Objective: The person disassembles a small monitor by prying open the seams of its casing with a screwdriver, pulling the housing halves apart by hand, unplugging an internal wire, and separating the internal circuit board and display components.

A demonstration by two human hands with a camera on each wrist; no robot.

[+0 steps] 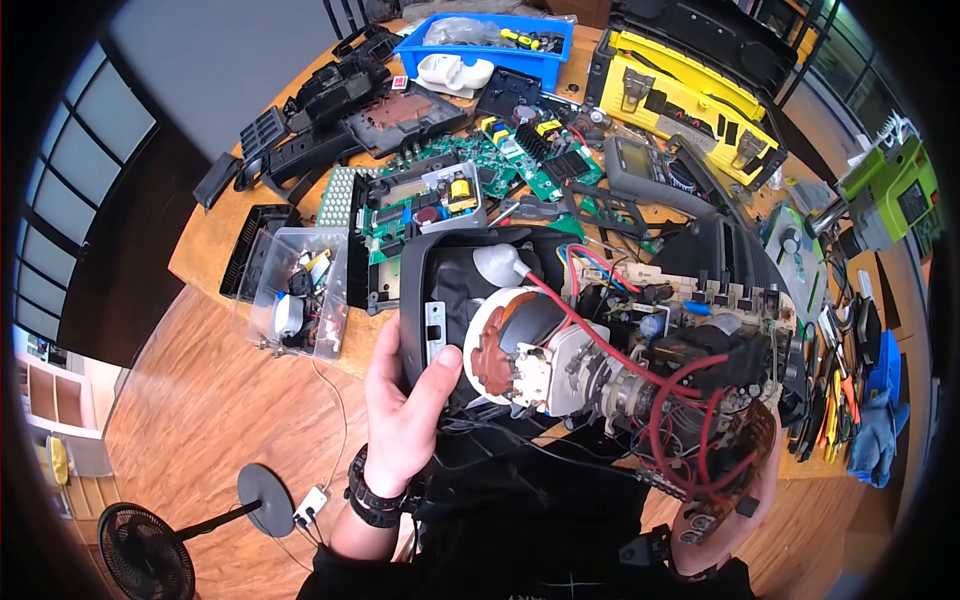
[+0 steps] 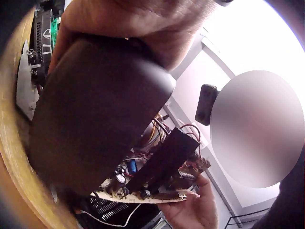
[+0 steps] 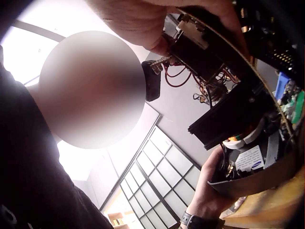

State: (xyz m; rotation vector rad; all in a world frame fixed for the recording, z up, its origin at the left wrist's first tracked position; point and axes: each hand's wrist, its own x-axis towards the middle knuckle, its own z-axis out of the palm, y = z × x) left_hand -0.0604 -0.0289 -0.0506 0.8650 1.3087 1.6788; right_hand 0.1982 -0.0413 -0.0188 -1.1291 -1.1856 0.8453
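Note:
In the head view, a picture tube (image 1: 510,345) with a copper coil and white neck fittings sits in a black TV housing (image 1: 412,300). A red lead runs from its grey suction cap (image 1: 497,264) to a circuit board (image 1: 735,335) crowded with parts and red wires. My left hand (image 1: 408,405) grips the housing's near left edge, thumb on the inner side. My right hand (image 3: 143,24) holds the far edge of the board in the right wrist view. In the head view the board hides most of it. A black heat sink (image 2: 164,160) stands on the board.
Behind lie green circuit boards (image 1: 540,165), a grey multimeter-like case (image 1: 650,170), a yellow toolbox (image 1: 680,110) and a blue bin (image 1: 550,65). A clear tub (image 1: 262,300) sits at the table's left edge. Hand tools (image 1: 835,390) hang at right; a fan (image 1: 146,550) stands on the floor.

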